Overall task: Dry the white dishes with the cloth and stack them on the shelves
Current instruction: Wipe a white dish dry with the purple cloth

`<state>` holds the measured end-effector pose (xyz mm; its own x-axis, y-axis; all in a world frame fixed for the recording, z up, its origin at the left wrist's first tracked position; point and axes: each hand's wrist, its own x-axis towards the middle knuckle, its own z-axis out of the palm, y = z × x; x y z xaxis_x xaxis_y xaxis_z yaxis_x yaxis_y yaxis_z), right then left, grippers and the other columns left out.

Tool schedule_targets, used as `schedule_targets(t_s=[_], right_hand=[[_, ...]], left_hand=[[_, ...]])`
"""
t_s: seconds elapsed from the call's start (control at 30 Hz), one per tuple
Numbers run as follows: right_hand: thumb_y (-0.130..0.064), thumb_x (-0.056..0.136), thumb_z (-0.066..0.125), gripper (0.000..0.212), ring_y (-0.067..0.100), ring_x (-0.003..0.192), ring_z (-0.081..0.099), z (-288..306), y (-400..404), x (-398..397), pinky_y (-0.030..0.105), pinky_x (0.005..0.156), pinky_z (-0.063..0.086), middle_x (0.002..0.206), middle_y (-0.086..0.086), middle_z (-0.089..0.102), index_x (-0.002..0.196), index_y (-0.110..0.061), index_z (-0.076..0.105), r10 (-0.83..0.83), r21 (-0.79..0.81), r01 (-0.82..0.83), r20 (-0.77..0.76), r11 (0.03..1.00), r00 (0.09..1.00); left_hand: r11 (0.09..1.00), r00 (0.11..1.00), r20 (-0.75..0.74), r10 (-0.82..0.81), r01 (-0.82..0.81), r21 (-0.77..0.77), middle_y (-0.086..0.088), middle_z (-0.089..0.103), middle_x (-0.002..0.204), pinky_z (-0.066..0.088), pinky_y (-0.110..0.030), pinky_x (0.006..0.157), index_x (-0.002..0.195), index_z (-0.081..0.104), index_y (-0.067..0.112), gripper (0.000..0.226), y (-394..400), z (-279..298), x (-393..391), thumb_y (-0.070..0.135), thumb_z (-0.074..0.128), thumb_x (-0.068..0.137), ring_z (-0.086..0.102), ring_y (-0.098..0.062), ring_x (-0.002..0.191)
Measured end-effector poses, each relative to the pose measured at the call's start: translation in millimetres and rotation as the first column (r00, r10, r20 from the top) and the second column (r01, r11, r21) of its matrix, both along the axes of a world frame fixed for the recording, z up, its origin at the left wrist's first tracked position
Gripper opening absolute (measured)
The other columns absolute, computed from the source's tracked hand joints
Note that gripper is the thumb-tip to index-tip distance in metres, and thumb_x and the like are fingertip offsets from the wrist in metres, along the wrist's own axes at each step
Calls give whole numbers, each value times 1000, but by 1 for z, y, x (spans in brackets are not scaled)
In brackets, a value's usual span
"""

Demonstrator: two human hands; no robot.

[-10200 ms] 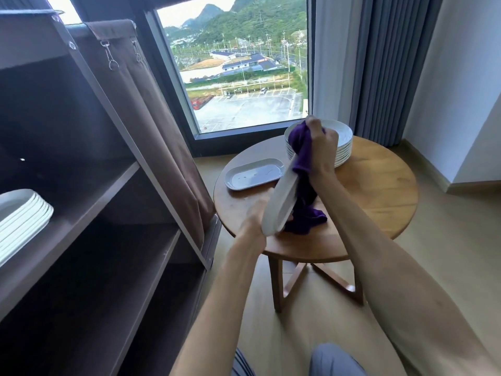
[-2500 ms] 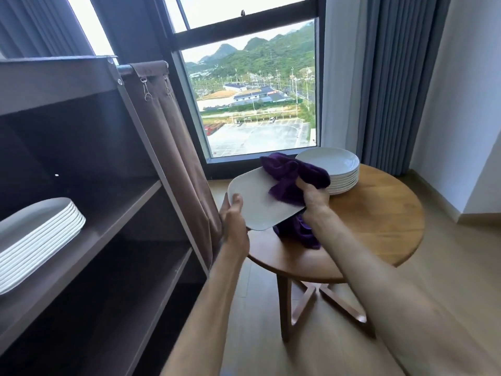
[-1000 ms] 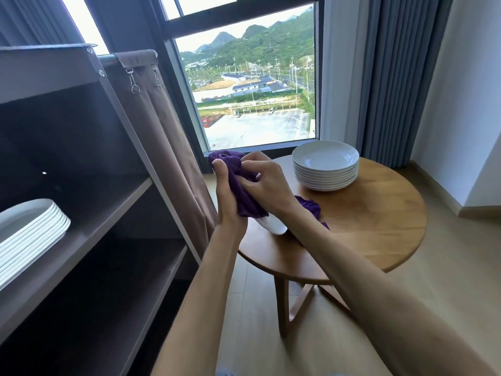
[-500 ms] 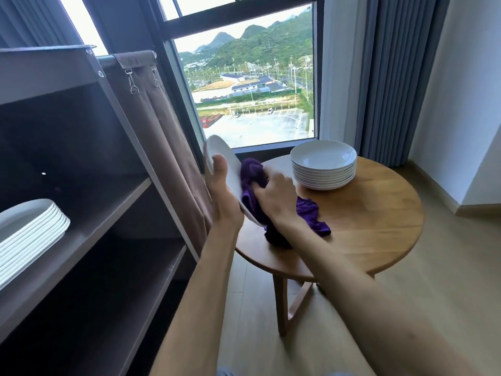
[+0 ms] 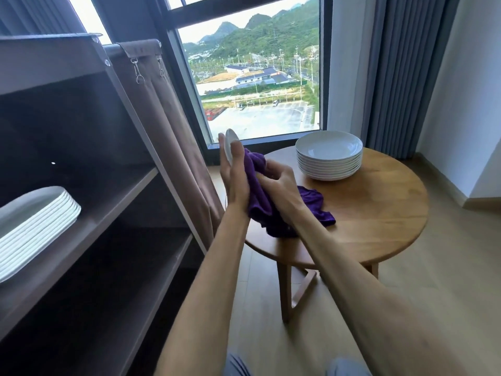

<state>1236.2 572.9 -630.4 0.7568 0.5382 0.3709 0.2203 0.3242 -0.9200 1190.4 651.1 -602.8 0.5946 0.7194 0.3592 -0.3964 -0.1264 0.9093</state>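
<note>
My left hand (image 5: 235, 180) holds a white dish (image 5: 230, 143) almost upright, edge toward me, over the left rim of the round wooden table (image 5: 379, 213). Only the dish's top edge shows above my fingers. My right hand (image 5: 279, 185) grips a purple cloth (image 5: 257, 191) and presses it against the dish's right face; the cloth's tail (image 5: 314, 204) lies on the table. A stack of several white bowls (image 5: 329, 156) stands at the table's far side. Several white dishes (image 5: 32, 226) are stacked on a shelf (image 5: 108, 202) at the left.
The dark brown shelf unit fills the left, with a lower shelf (image 5: 130, 280) beneath. A brown curtain (image 5: 173, 147) hangs on its right side, close to my left hand. Behind the table are a window (image 5: 254, 77) and grey drapes (image 5: 398, 77). Wood floor lies to the right.
The dish has turned more edge-on and upright in my left hand. My right hand with the cloth has moved up along its right face. The oblong dish left the table earlier.
</note>
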Motion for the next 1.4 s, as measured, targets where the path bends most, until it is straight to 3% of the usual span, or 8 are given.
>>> schedule_targets(t_s=[0.2,0.37,0.53,0.63,0.83,1.03,1.2,1.4], right_hand=[[-17,86,78,20,26,68,64,24,18,9,42,64,53,74,14,66,85,-1,65,-185,-51,195,148,980,971],[-32,84,75,28,26,75,63,22,26,25,47,74,53,75,5,66,83,-7,60,-351,-182,379,170,907,921],[-40,83,69,23,30,84,63,-1,19,27,37,72,48,83,1,68,83,-21,57,-339,-385,407,233,828,911],[-37,84,68,20,31,86,63,-23,8,26,36,71,47,84,5,69,79,-19,60,-283,-491,367,238,790,929],[-22,89,68,12,18,72,59,-23,-4,9,45,74,52,77,16,68,81,-14,68,-63,-317,126,203,940,977],[-8,88,69,6,25,75,66,23,2,-3,37,69,53,78,9,69,93,-5,69,-168,73,154,262,985,950],[-21,87,73,26,27,66,57,40,12,15,47,66,49,70,14,62,79,-1,58,-294,-36,327,354,944,888],[-37,83,72,25,26,75,61,36,11,29,38,66,49,74,-1,65,78,-15,60,-390,-253,506,394,825,832]], left_hand=[[944,986,10,-165,161,-287,6,76,92,58,-19,80,96,81,29,53,-22,-17,-7,72,50,89,73,-3,89],[928,975,16,-221,216,-302,-15,67,133,46,-47,113,141,59,14,73,-25,-17,-13,63,57,87,62,-28,126],[903,978,128,-166,203,-378,-17,69,119,57,-43,96,136,59,8,76,-13,-7,-15,59,60,80,65,-34,114],[960,995,96,5,23,-280,-14,54,144,49,-51,108,149,45,22,98,-3,4,-9,69,66,66,52,-36,132],[993,995,21,98,-96,-75,2,42,158,33,-46,121,156,38,27,89,-2,15,-3,70,54,79,43,-15,137],[937,970,34,-242,243,-252,-3,71,80,57,-26,75,76,78,19,61,-12,2,-10,67,45,96,71,-14,77],[897,963,106,-249,270,-351,-6,78,106,60,-30,81,100,82,25,36,-21,-5,-13,51,57,96,74,-18,100],[855,941,197,-275,333,-397,-12,70,90,56,-36,79,99,75,10,36,-21,-2,-18,29,54,76,68,-27,88]])
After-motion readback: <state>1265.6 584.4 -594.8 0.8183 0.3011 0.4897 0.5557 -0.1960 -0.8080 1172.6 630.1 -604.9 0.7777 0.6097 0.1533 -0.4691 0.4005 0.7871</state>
